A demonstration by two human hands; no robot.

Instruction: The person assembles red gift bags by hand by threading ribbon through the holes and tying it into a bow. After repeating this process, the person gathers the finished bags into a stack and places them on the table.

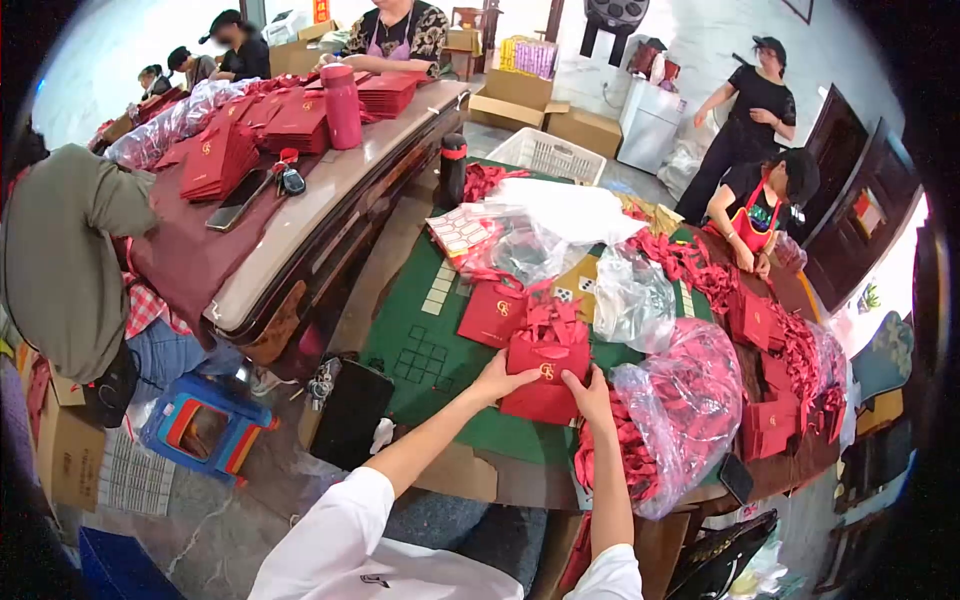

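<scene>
A small red paper gift bag [548, 362] with a gold emblem stands upright at the near edge of the green table top [415, 325]. My left hand [503, 379] grips its left side, thumb across the front. On its right side my right hand [590, 392] is closed the same way, thumb near the emblem. Red ribbon shows along the bag's top edge. Just behind and to the left is another red gift bag [493, 313] with the same emblem. Close to my right hand lies a heap of red ribbons [620, 455].
A clear plastic bag of red ribbons [690, 410] bulges at right, near a phone [736, 478]. Stacked red bags [218, 165] and a pink bottle [341, 108] stand on the left table. A blue stool [205, 425] is on the floor. Several people work around.
</scene>
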